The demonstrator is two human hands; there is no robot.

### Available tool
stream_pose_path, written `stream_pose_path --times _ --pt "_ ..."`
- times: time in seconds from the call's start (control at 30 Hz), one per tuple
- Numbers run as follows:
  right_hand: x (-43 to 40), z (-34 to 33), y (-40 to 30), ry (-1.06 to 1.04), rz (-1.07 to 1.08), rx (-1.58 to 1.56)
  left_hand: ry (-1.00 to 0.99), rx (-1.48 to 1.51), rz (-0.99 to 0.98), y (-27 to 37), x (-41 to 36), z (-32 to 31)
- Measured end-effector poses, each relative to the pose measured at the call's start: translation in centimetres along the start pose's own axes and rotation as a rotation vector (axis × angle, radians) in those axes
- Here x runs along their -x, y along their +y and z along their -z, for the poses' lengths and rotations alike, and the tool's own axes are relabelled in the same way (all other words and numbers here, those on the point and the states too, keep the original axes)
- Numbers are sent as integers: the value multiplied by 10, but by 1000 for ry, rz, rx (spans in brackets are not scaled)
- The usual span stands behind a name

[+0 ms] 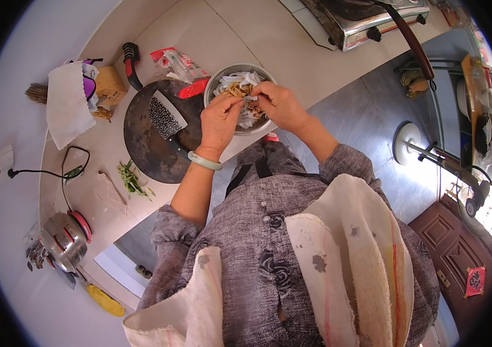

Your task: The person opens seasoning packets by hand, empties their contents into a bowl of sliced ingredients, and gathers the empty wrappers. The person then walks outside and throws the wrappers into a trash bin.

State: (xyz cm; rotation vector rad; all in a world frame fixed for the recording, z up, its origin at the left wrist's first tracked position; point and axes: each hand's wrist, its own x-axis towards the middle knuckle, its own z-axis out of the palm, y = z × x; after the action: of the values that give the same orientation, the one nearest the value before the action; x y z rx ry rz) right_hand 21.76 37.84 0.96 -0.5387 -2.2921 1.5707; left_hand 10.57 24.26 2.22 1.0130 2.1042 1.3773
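A metal bowl (270, 126) stands at the counter's front edge. In it lies a white plastic bag (246, 78) with yellow-brown dried strips (238, 90) and darker reddish-brown bits (254, 108). My left hand (220, 119), with a pale bangle (205, 161) on its wrist, is over the bowl's left side, thumb and forefinger pinched together. Facing it from the right, my right hand (280, 104) pinches too. A small pale piece seems to be between the two sets of fingertips; fingers hide most of it, so I cannot tell what it is.
Left of the bowl, a cleaver (167, 115) lies on a dark round chopping board (142, 143). Around it are a red-and-white package (185, 69), a knife sharpener (131, 65) and green leaves (132, 180). A steel kettle (64, 243) stands far left, a gas stove (358, 26) far right.
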Motion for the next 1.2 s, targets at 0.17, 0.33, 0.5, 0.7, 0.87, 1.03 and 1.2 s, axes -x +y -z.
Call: stream_pose_path --times 0.17,0.33,0.5,0.7,0.87,1.03,1.2 --pt "2 0 -4 18 44 7 52 -8 -15 -4 3 -5" --pt "4 0 2 4 122 89 17 -44 126 -5 6 -6" --pt "5 2 1 55 104 104 -48 -132 126 -7 11 -3" --pt "-2 7 1 3 142 183 52 -268 -153 -8 7 0" --pt "3 1 -8 41 168 143 94 -397 -202 -3 13 4" --pt "2 -2 -5 -40 135 261 100 -460 -251 -3 12 5" --pt "8 -3 -10 38 182 219 117 -425 -265 -9 14 5"
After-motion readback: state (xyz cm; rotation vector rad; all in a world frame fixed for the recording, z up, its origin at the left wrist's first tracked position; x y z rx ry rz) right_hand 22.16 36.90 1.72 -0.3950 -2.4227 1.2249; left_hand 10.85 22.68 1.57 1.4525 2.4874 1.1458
